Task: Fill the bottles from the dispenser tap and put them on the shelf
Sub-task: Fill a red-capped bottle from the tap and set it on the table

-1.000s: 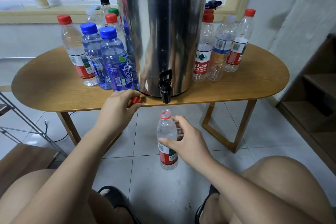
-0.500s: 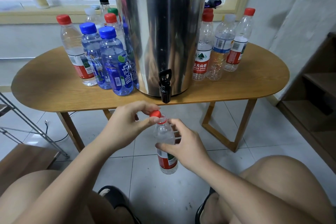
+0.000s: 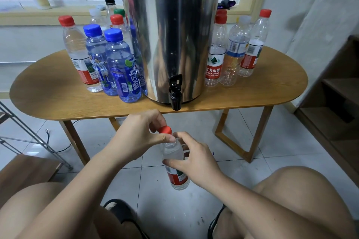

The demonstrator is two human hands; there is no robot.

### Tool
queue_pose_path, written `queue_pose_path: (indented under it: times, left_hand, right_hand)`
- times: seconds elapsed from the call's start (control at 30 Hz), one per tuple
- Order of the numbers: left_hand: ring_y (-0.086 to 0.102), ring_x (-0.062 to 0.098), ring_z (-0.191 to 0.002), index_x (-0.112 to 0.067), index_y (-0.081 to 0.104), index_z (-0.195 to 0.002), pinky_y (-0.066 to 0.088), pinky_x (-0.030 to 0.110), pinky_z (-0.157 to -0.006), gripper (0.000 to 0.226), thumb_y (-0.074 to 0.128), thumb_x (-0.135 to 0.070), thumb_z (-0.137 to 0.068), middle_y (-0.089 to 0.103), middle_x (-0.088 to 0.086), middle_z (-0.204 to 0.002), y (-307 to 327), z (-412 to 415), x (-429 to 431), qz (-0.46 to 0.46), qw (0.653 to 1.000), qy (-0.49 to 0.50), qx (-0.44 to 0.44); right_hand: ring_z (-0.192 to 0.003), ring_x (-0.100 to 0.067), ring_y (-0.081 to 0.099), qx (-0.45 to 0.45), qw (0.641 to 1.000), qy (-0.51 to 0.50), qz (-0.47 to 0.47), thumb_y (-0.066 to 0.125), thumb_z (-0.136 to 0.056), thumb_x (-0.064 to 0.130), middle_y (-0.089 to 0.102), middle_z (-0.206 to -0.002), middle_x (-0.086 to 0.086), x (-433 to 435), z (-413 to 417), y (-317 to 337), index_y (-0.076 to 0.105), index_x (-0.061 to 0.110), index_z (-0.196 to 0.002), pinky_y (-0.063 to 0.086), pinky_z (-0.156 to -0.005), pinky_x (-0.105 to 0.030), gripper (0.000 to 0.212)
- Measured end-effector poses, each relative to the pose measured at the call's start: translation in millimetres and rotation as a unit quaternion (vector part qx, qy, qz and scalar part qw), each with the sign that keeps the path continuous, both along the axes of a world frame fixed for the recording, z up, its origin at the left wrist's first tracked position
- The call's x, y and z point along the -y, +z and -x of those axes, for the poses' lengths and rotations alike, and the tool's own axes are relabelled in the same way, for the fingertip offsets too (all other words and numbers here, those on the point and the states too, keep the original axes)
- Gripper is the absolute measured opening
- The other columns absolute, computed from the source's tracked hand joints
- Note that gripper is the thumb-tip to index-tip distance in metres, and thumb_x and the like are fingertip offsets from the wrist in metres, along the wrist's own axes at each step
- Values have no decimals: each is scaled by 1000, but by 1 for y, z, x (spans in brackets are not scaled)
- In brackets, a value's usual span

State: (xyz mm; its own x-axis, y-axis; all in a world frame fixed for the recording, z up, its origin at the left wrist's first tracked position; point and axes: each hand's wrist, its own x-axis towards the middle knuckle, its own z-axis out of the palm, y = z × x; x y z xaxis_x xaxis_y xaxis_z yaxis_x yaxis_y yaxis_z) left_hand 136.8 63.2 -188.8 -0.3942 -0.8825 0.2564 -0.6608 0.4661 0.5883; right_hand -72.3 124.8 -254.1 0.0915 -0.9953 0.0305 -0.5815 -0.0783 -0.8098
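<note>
Left hand (image 3: 139, 134) pinches red plastic cap (image 3: 165, 129) onto clear red-labelled bottle (image 3: 175, 169), gripped by right hand (image 3: 196, 159); black tap (image 3: 175, 92) above them.

At your twelve o'clock the dispenser (image 3: 171, 35) is polished metal, mirror-bright, and its tap (image 3: 175, 93) is glossy black plastic. The table (image 3: 58, 99) under it is smooth wood with a satin sheen. At six o'clock your bottle (image 3: 174, 153) is clear, glossy plastic, its cap (image 3: 165, 130) smooth red plastic. The floor (image 3: 291, 151) is glazed tile. At three o'clock the shelf (image 3: 330, 122) is matt brown wood.
</note>
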Motion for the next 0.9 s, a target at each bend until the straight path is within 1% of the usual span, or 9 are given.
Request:
queue_pose_path:
  times: [0.1,0.27,0.43,0.53,0.63,0.7,0.77,0.83,0.9]
  left_hand:
    - [69,3,-100,-40,77,-100,53,26,-80,35,85,-60,-73,76,-20,-99,4,-3,1,-35,998,-37,-25]
    - [69,1,-116,-45,79,-118,53,28,-86,32,86,-40,-87,77,-22,-118,7,-11,3,-114,989,-84,-37]
    - [70,2,-98,-39,81,-106,54,19,-76,37,82,-65,-80,76,-21,-100,6,-4,-3,-16,999,-35,1]
    - [70,5,-92,-37,82,-101,57,26,-74,30,85,-60,-82,75,-18,-93,5,-2,-2,-9,999,-32,2]
    - [70,7,-93,-38,83,-108,59,34,-78,23,85,-49,-87,75,-18,-97,7,-1,-1,-15,998,-54,12]
    - [69,6,-99,-42,81,-112,58,33,-82,21,84,-33,-94,75,-21,-103,9,-1,-2,-22,996,-77,30]
    - [68,4,-108,-46,78,-117,56,29,-88,31,81,-21,-98,75,-25,-111,12,-1,-4,-28,993,-106,44]
    - [67,1,-117,-48,75,-124,54,26,-92,38,79,-20,-99,74,-29,-120,14,-3,-4,-38,991,-118,38]
    - [66,-4,-118,-48,74,-128,53,24,-91,37,82,-29,-96,73,-32,-122,15,-4,-4,-46,994,-101,22]
  right_hand:
    - [-106,4,65,7,1000,-2,2,91,-76,53,68,-115,25,-1,1,2,52,51,-129,60,-86,-23,66]
    - [-110,0,65,6,1000,2,3,91,-76,55,68,-119,24,-1,0,2,52,51,-131,62,-92,-32,68]
    - [-108,-3,66,-1,1000,4,9,91,-76,55,70,-114,21,-1,-1,3,55,50,-128,63,-90,-36,64]
    - [-106,-1,66,-3,1000,4,10,92,-75,53,71,-113,22,-2,-1,4,56,50,-127,63,-89,-33,63]
    - [-106,2,66,-3,1000,1,13,92,-75,52,70,-114,24,-2,1,5,55,49,-128,62,-88,-30,64]
    - [-107,5,65,-1,1000,0,11,92,-76,52,69,-115,27,-1,2,5,55,50,-130,60,-86,-24,65]
    - [-107,8,63,-1,1000,-3,9,92,-77,53,67,-116,30,-2,3,5,53,51,-132,54,-84,-17,67]
    - [-108,7,64,-1,1000,-2,12,92,-77,53,67,-117,29,-2,3,5,53,51,-133,53,-83,-15,68]
    - [-108,2,65,-1,1000,1,9,91,-77,52,68,-118,26,-1,2,6,53,51,-132,55,-84,-18,66]
